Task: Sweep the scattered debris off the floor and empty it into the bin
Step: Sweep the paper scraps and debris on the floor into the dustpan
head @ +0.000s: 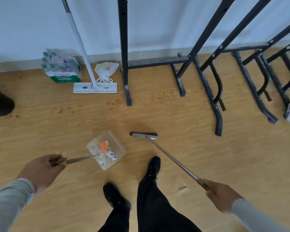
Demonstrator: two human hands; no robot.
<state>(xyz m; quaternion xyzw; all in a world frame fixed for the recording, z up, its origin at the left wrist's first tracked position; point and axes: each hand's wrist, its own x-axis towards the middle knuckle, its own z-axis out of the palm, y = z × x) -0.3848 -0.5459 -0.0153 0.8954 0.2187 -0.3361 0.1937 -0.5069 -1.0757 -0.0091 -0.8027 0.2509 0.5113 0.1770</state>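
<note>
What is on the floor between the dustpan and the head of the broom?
Nothing: in the head view only bare wooden floor separates the dustpan from the broom head. The debris lies inside the pan.

No lettering here can be read. The shrink-wrapped pack of water bottles (61, 66), far left against the wall, carries a small red-and-white label on top and a green band with red and white characters along its lower edge, all too blurred to make out. The white plastic bag (105, 70) just right of it shows a small red and blue printed mark, also illegible. The crumpled wrappers (107, 151) in the clear dustpan (119, 144) show orange and blue print, unreadable.
</note>
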